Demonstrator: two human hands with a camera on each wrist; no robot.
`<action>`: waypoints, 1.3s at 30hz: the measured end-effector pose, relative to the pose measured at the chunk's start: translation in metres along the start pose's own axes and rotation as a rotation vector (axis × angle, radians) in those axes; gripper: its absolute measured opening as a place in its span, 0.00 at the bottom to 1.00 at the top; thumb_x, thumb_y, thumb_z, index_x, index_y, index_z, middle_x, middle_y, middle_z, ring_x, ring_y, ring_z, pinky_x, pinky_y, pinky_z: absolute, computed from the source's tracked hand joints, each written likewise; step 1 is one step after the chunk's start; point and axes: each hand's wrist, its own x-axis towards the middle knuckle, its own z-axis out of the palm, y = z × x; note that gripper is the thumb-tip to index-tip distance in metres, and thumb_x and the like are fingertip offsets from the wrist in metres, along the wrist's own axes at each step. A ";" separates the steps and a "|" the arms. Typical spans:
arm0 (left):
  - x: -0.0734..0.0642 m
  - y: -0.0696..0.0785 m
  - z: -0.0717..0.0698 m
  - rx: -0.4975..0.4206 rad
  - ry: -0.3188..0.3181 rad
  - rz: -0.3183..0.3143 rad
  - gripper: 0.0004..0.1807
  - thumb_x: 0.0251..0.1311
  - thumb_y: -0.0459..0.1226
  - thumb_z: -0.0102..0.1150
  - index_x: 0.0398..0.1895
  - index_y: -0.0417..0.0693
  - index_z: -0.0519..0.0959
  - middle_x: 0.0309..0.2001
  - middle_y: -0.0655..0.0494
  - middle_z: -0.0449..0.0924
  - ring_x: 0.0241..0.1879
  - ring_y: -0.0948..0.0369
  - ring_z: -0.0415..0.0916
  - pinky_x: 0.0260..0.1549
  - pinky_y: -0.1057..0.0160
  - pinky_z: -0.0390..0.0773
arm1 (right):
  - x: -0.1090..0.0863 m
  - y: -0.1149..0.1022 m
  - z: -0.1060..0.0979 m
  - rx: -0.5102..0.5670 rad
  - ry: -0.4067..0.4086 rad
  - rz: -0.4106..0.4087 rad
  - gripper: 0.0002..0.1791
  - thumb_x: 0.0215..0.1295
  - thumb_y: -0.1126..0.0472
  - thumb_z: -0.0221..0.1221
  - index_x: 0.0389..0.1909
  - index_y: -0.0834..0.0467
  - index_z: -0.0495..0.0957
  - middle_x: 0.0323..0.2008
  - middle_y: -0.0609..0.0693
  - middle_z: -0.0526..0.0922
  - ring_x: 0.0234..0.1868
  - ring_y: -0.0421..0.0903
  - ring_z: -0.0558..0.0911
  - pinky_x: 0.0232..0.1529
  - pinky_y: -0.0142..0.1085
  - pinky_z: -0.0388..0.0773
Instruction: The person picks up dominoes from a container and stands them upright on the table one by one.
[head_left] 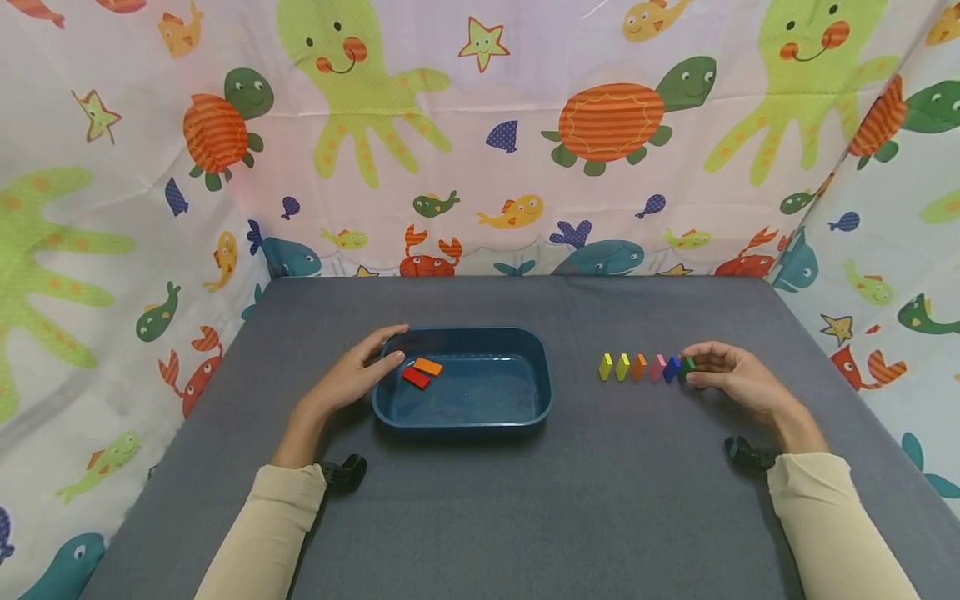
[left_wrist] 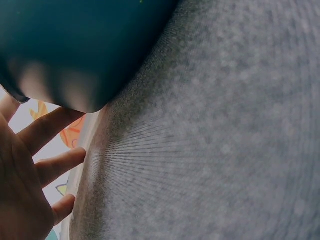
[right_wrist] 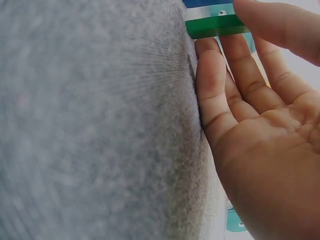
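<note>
My left hand (head_left: 351, 377) holds the dark blue tray (head_left: 463, 428) at its left end, the thumb over the rim and the other fingers along the outside. In the left wrist view, the spread fingers reach along the tray's outer wall (left_wrist: 85, 55). Inside the tray lie a red domino (head_left: 416, 378) and an orange domino (head_left: 428, 367). My right hand (head_left: 738, 379) pinches an upright green domino (right_wrist: 217, 26) between thumb and fingers. It is at the right end of a row of standing dominoes, close beside the blue domino (head_left: 671, 368).
Leftward from the blue domino stand a pink domino (head_left: 657, 367), an orange domino (head_left: 638, 367) and two yellow ones, the outermost yellow domino (head_left: 605, 367) nearest the tray. Grey cloth (head_left: 525, 517) covers the table. A sea-animal curtain (head_left: 465, 100) encloses the back and sides.
</note>
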 end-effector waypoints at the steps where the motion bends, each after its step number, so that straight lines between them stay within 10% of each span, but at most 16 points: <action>1: 0.002 -0.003 0.001 0.000 0.001 -0.002 0.30 0.77 0.44 0.52 0.78 0.53 0.61 0.80 0.45 0.54 0.79 0.36 0.50 0.73 0.30 0.54 | 0.000 0.000 0.000 0.001 -0.003 -0.004 0.27 0.71 0.56 0.64 0.64 0.65 0.70 0.47 0.33 0.82 0.45 0.31 0.82 0.45 0.30 0.81; 10: 0.018 -0.040 0.004 0.015 0.021 0.015 0.31 0.75 0.51 0.52 0.78 0.68 0.60 0.81 0.52 0.53 0.80 0.39 0.49 0.73 0.30 0.54 | -0.004 -0.011 -0.003 -0.015 -0.031 -0.024 0.33 0.71 0.53 0.63 0.72 0.60 0.65 0.60 0.38 0.79 0.53 0.26 0.79 0.49 0.24 0.78; 18: 0.018 -0.044 0.002 0.019 0.021 0.039 0.30 0.73 0.58 0.52 0.76 0.75 0.61 0.81 0.56 0.54 0.80 0.41 0.50 0.73 0.33 0.57 | -0.006 -0.051 -0.003 -0.113 0.026 -0.074 0.32 0.72 0.49 0.61 0.73 0.51 0.66 0.69 0.51 0.73 0.61 0.30 0.75 0.62 0.47 0.75; 21: 0.018 -0.044 0.002 0.027 0.023 0.038 0.30 0.73 0.58 0.52 0.76 0.75 0.60 0.81 0.56 0.54 0.80 0.41 0.51 0.73 0.33 0.57 | -0.003 -0.071 0.007 -0.094 0.075 -0.121 0.30 0.73 0.48 0.61 0.72 0.52 0.68 0.66 0.46 0.77 0.60 0.28 0.76 0.62 0.38 0.75; 26: 0.017 -0.043 0.002 0.025 0.028 0.018 0.31 0.72 0.59 0.52 0.76 0.76 0.61 0.81 0.55 0.54 0.79 0.41 0.51 0.73 0.32 0.58 | 0.008 -0.106 0.040 0.048 0.100 -0.258 0.24 0.74 0.55 0.59 0.66 0.60 0.73 0.56 0.39 0.83 0.55 0.29 0.81 0.52 0.20 0.77; 33: 0.016 -0.043 0.003 0.022 0.036 0.014 0.31 0.72 0.59 0.52 0.76 0.75 0.61 0.81 0.56 0.55 0.80 0.42 0.51 0.72 0.32 0.59 | 0.030 -0.150 0.108 0.143 -0.066 -0.354 0.21 0.74 0.55 0.61 0.62 0.59 0.76 0.61 0.60 0.81 0.57 0.39 0.83 0.56 0.26 0.80; 39: 0.016 -0.042 0.003 0.024 0.036 0.015 0.30 0.72 0.58 0.52 0.76 0.77 0.61 0.81 0.57 0.55 0.80 0.42 0.51 0.73 0.33 0.58 | 0.048 -0.177 0.166 0.105 -0.199 -0.364 0.20 0.72 0.53 0.62 0.61 0.54 0.78 0.60 0.56 0.82 0.60 0.47 0.82 0.60 0.39 0.82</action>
